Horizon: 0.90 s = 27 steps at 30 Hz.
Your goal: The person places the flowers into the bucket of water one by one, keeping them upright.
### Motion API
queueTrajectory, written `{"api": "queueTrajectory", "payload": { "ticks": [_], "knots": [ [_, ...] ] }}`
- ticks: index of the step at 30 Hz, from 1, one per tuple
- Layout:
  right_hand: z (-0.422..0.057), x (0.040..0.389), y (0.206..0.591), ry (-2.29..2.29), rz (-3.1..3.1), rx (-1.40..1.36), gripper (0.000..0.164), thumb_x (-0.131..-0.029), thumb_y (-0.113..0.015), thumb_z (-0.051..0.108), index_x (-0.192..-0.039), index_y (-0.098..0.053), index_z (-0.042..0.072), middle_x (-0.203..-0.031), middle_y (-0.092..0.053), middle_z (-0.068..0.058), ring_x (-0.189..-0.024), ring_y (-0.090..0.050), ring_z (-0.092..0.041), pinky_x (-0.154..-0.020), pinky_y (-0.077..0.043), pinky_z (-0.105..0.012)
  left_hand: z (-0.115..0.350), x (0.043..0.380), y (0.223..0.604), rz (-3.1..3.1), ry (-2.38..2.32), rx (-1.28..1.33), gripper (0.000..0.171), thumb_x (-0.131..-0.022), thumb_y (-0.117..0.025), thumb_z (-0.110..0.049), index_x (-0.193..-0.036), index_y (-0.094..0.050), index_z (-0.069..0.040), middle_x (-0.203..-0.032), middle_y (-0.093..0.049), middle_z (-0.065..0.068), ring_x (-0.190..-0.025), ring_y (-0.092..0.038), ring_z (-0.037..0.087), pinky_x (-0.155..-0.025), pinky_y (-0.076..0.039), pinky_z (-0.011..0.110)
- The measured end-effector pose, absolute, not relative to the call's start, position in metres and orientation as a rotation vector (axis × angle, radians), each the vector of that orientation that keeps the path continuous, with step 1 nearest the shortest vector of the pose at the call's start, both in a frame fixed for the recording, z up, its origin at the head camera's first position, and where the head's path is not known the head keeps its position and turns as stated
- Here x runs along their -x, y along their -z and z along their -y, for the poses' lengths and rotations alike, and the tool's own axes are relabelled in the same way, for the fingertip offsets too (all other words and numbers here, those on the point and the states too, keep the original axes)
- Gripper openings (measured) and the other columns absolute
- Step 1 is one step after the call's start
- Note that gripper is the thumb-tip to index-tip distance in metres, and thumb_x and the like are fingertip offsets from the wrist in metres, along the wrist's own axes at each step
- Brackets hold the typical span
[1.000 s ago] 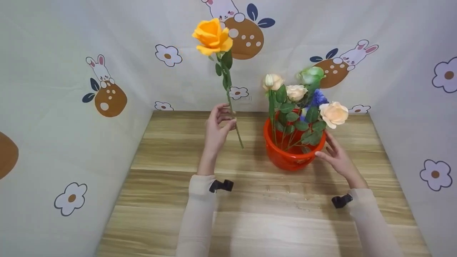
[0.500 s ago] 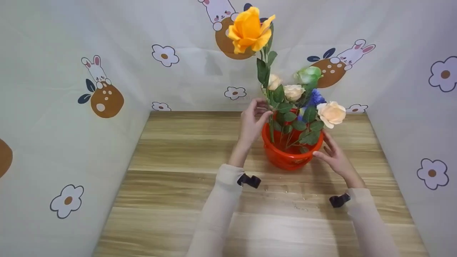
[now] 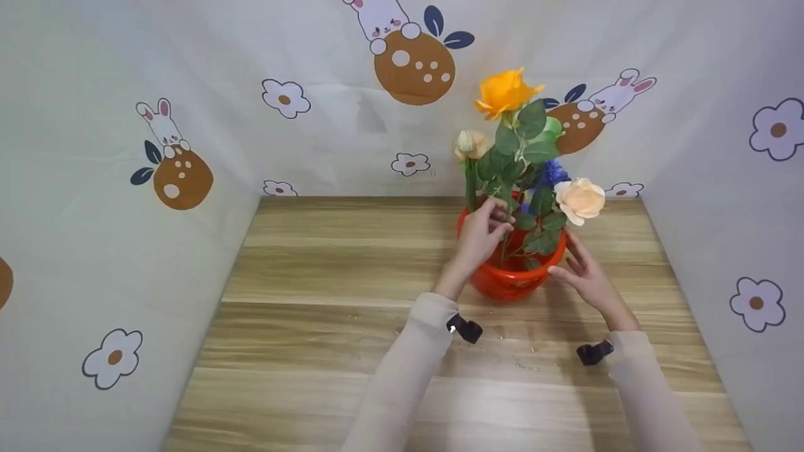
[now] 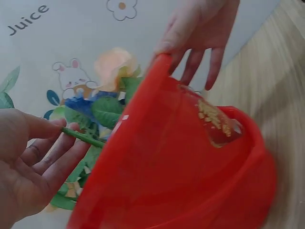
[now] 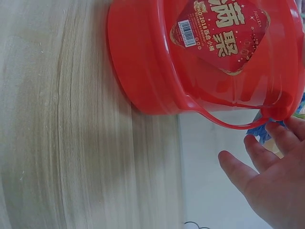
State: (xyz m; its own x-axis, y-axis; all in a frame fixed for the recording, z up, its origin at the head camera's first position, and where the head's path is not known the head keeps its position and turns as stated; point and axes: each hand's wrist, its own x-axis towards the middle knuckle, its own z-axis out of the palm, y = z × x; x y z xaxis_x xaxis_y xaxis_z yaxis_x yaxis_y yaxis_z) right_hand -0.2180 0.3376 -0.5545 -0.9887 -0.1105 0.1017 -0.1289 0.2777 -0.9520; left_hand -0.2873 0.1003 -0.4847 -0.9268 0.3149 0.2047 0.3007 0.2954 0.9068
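In the head view my left hand [image 3: 478, 237] pinches the green stem of a yellow-orange rose [image 3: 506, 94] between thumb and fingers. The bloom stands upright over a red plastic bucket [image 3: 510, 287], and the stem's lower part [image 4: 86, 137] passes behind the bucket's rim in the left wrist view. My right hand [image 3: 592, 280] rests at the bucket's right side, thumb at the rim and fingers extended along the outside. Several other flowers stand in the bucket: a peach rose [image 3: 580, 201], a cream rose [image 3: 471, 144], a blue flower [image 3: 554, 171] and a partly hidden green one [image 3: 552, 128].
The bucket stands on a wood-grain table [image 3: 314, 251]. Small clear droplets [image 3: 527, 366] dot the surface in front of it. A pale curtain [image 3: 333, 144] printed with rabbits and flowers encloses the back and sides. The bucket's thin handle [image 5: 224, 121] hangs along its side.
My left hand has carried the yellow-orange rose rightward to the bucket and lowered it, the stem now among the other flowers. The right hand has stayed at the rim.
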Motion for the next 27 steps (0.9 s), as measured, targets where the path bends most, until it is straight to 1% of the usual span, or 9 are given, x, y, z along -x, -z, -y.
{"api": "queueTrajectory", "payload": {
  "ticks": [4,11,14,18,21,23,25,27],
  "knots": [
    [-0.337,0.218,0.555,-1.865,2.501,-0.226,0.082,-0.094,-0.064,0.002,-0.16,-0.017,0.01,-0.165,-0.018,-0.022,-0.152,-0.015,-0.044,-0.12,-0.017,-0.065,-0.107,0.284,0.491,-2.532,-1.588,-0.628,0.022,-0.092,-0.067,-0.001,-0.113,-0.061,-0.006,-0.103,-0.073,0.01,-0.091,-0.073,0.019,-0.076,-0.057,0.016],
    [-0.338,0.217,0.556,-1.849,2.508,-0.231,0.082,-0.094,-0.064,0.001,-0.16,-0.016,0.008,-0.165,-0.017,-0.022,-0.151,-0.015,-0.045,-0.119,-0.018,-0.067,-0.115,0.283,0.498,-2.6,-1.18,-0.763,0.019,-0.093,-0.068,-0.005,-0.11,-0.064,-0.013,-0.1,-0.072,0.001,-0.091,-0.067,0.008,-0.084,-0.053,0.014],
    [-0.338,0.218,0.555,-1.853,2.505,-0.23,0.081,-0.094,-0.064,0.0,-0.159,-0.016,0.005,-0.165,-0.017,-0.023,-0.151,-0.014,-0.044,-0.118,-0.018,-0.067,-0.117,0.283,0.498,-2.616,-1.02,-0.795,0.018,-0.092,-0.069,-0.004,-0.106,-0.065,-0.015,-0.098,-0.072,-0.002,-0.089,-0.065,0.007,-0.081,-0.051,0.015],
    [-0.338,0.218,0.555,-1.86,2.505,-0.224,0.079,-0.094,-0.063,-0.001,-0.158,-0.016,-0.001,-0.164,-0.016,-0.026,-0.151,-0.013,-0.046,-0.118,-0.017,-0.067,-0.12,0.284,0.496,-2.638,-0.814,-0.827,0.015,-0.091,-0.069,-0.005,-0.099,-0.066,-0.016,-0.092,-0.071,-0.004,-0.083,-0.061,0.008,-0.074,-0.046,0.015],
    [-0.337,0.218,0.555,-1.853,2.519,-0.22,0.079,-0.095,-0.062,0.0,-0.158,-0.013,-0.002,-0.165,-0.013,-0.026,-0.151,-0.011,-0.046,-0.119,-0.017,-0.066,-0.122,0.284,0.496,-2.662,-0.671,-0.832,0.014,-0.091,-0.067,-0.006,-0.097,-0.069,-0.018,-0.09,-0.07,-0.005,-0.082,-0.06,0.009,-0.071,-0.046,0.016],
    [-0.337,0.218,0.555,-1.853,2.528,-0.208,0.08,-0.095,-0.062,0.001,-0.158,-0.013,-0.001,-0.165,-0.012,-0.025,-0.152,-0.011,-0.045,-0.12,-0.017,-0.064,-0.122,0.284,0.496,-2.68,-0.608,-0.824,0.013,-0.091,-0.067,-0.007,-0.097,-0.07,-0.019,-0.09,-0.07,-0.006,-0.083,-0.061,0.009,-0.071,-0.048,0.017],
    [-0.337,0.217,0.554,-1.841,2.548,-0.185,0.08,-0.095,-0.063,0.003,-0.158,-0.014,-0.001,-0.165,-0.015,-0.024,-0.152,-0.014,-0.043,-0.121,-0.019,-0.059,-0.122,0.283,0.495,-2.688,-0.59,-0.819,0.012,-0.093,-0.066,-0.011,-0.099,-0.071,-0.019,-0.092,-0.071,-0.005,-0.085,-0.063,0.01,-0.072,-0.05,0.018],
    [-0.337,0.216,0.554,-1.815,2.573,-0.158,0.078,-0.095,-0.065,0.006,-0.157,-0.018,-0.001,-0.164,-0.02,-0.023,-0.151,-0.019,-0.04,-0.123,-0.023,-0.051,-0.121,0.282,0.494,-2.7,-0.6,-0.813,0.011,-0.095,-0.065,-0.014,-0.102,-0.071,-0.02,-0.094,-0.072,-0.006,-0.087,-0.065,0.01,-0.076,-0.052,0.018]
  ]
}}
